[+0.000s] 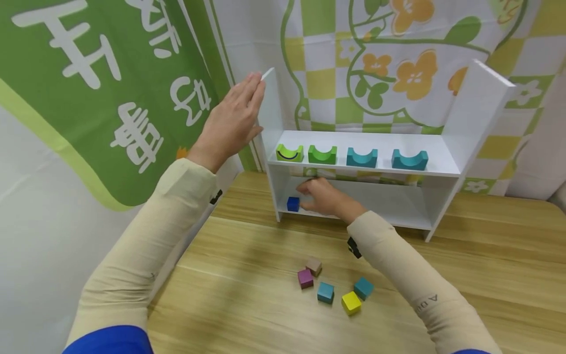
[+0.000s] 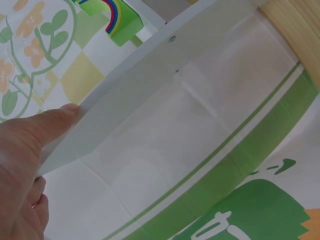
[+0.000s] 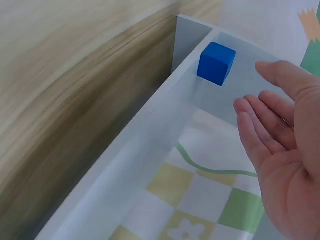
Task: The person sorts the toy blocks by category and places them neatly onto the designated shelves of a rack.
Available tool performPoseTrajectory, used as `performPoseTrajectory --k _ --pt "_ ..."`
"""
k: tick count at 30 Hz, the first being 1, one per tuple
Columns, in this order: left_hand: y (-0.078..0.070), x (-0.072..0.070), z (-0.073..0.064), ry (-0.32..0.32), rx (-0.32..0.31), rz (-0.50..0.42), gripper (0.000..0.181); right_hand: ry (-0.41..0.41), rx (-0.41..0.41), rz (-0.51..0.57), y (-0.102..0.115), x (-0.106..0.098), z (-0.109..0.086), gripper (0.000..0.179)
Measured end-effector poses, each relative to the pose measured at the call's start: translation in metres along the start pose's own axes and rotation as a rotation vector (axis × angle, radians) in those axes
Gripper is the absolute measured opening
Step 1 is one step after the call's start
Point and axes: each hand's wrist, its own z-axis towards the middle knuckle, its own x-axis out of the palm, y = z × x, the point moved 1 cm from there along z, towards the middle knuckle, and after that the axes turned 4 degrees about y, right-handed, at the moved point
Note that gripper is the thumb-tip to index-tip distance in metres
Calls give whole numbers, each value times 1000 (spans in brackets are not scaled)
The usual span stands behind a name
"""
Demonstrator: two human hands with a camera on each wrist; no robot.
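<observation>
A white two-tier shelf (image 1: 362, 223) stands on the wooden table. At the upper end of its left side panel (image 2: 135, 75), my left hand (image 1: 232, 118) holds the panel, thumb (image 2: 62, 115) at the edge and fingers past it. On the lower tier a small blue cube (image 1: 293, 204) sits at the left front. My right hand (image 1: 325, 196) is over that tier, just right of the cube; its thumb and loosely bent fingers (image 3: 257, 122) are apart, with nothing between them. In the right wrist view the cube is beyond the fingertips.
Along the upper tier stand a yellow-green arch block (image 1: 289, 156), a green one (image 1: 322, 157) and two teal ones (image 1: 361, 160). Several cubes lie on the table in front, including a yellow cube (image 1: 351, 303) and a purple cube (image 1: 305, 279). Printed cloth (image 1: 318, 69) hangs behind.
</observation>
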Motion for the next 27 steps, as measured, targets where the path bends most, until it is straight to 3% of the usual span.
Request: performPoseTrajectory --k 7,11,21,27 --pt "0 -1 1 -5 1 -3 89 89 -65 -62 10 -7 -35 43" --pt "0 -1 2 -13 6 -8 89 167 -54 -27 19 -2 -53 42" --pt "-1 1 1 -2 3 -11 88 289 -33 7 25 33 -83 39" --pt "0 2 1 -3 1 -14 88 284 -41 28 21 58 -91 15"
